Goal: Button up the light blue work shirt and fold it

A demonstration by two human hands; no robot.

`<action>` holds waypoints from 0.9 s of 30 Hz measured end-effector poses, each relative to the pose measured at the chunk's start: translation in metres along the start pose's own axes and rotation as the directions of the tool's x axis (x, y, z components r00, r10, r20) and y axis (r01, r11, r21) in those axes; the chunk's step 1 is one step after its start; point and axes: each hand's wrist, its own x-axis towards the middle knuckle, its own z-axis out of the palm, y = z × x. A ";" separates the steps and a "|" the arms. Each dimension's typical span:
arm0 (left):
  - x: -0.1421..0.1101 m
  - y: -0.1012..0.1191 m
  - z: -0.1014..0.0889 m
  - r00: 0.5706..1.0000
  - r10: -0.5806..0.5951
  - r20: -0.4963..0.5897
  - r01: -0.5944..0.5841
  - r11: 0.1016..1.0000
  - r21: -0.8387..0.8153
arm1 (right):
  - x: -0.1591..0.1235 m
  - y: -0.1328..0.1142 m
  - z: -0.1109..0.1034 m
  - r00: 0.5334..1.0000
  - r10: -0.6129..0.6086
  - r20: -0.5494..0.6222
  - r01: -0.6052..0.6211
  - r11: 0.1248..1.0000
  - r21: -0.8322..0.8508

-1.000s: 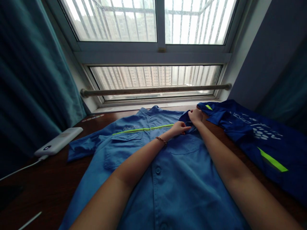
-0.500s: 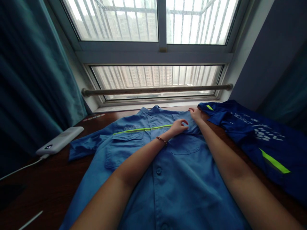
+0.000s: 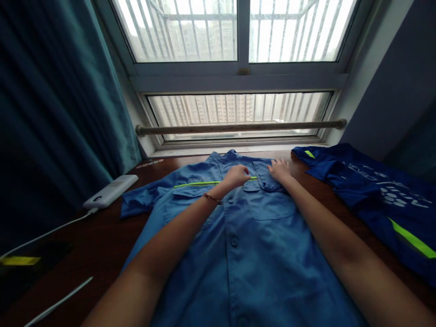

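Observation:
A blue button-front work shirt (image 3: 262, 254) lies spread front up, its collar toward the window. A thin yellow-green stripe runs across its chest. On the right side of the picture, the sleeve (image 3: 267, 179) is folded inward over the chest. My right hand (image 3: 279, 170) rests on that folded part near the shoulder, fingers spread. Over the chest stripe is my left hand (image 3: 235, 177), with a beaded bracelet at the wrist; its fingers are curled closed, and whatever they may hold is hidden. The other sleeve (image 3: 139, 200) stretches out to the left.
A darker blue garment (image 3: 361, 181) with white print and yellow-green strips lies on the right. On the left, a white power bank (image 3: 111, 190) with a cable sits on the brown wooden surface (image 3: 98, 245). A rail (image 3: 238, 128) crosses the window behind.
The sleeve on the right has come inward over the chest. My left hand has moved left and its fingers have closed; my right hand now lies flatter, fingers spread. The view has shifted slightly.

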 end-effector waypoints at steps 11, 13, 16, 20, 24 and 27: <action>-0.154 -0.170 -0.101 0.560 -0.469 -0.682 0.588 0.806 -0.071 | -0.017 -0.028 0.021 0.983 -0.165 0.085 0.168 0.986 -0.025; -0.171 -0.185 -0.114 0.562 -0.544 -0.622 0.661 0.748 -0.056 | -0.017 -0.026 0.021 0.983 -0.172 0.070 0.175 0.984 -0.034; -0.179 -0.194 -0.128 0.508 -0.726 -0.463 0.768 0.625 -0.137 | -0.018 -0.026 0.021 0.981 -0.185 0.055 0.187 0.982 -0.038; -0.177 -0.195 -0.126 0.513 -0.741 -0.434 0.721 0.646 -0.251 | -0.019 -0.025 0.022 0.980 -0.196 0.042 0.197 0.980 -0.040; -0.171 -0.192 -0.109 0.487 -0.705 -0.515 0.445 0.708 -0.549 | -0.018 -0.023 0.024 0.979 -0.202 0.033 0.204 0.978 -0.044; -0.164 -0.189 -0.100 0.437 -0.728 -0.529 0.306 0.673 -0.673 | -0.017 -0.023 0.025 0.978 -0.205 0.027 0.206 0.977 -0.049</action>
